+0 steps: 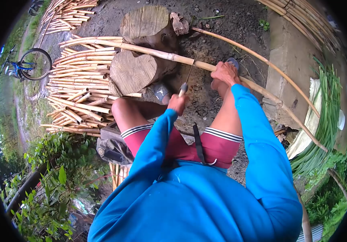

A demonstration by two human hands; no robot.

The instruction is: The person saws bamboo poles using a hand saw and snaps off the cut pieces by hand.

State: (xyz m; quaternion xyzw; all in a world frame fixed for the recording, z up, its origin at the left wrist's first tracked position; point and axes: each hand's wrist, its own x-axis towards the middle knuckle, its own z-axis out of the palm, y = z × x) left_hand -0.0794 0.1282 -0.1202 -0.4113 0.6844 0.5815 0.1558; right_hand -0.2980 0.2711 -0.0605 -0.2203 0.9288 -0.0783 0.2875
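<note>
My left hand (176, 104) is closed around the handle of a long-bladed cutting tool (190, 72). The blade appears nearly edge-on, so I cannot tell whether it is a saw or a machete. It crosses a long bamboo pole (165, 55) in front of my knees. Farther right along this pole, my right hand (225, 73) grips it from above. The pole's left part passes over two cut tree stumps (132, 71), and its thinner end reaches down to the lower right. Both of my feet are partly visible beneath the pole.
Cut bamboo lengths (81, 80) lie piled to the left. A second thin pole (258, 58) curves across the right side. Long green leaves (328, 105) lie on a pale sack (311, 117). Leafy plants (52, 173) grow lower left; a bicycle (30, 66) stands beyond the pile.
</note>
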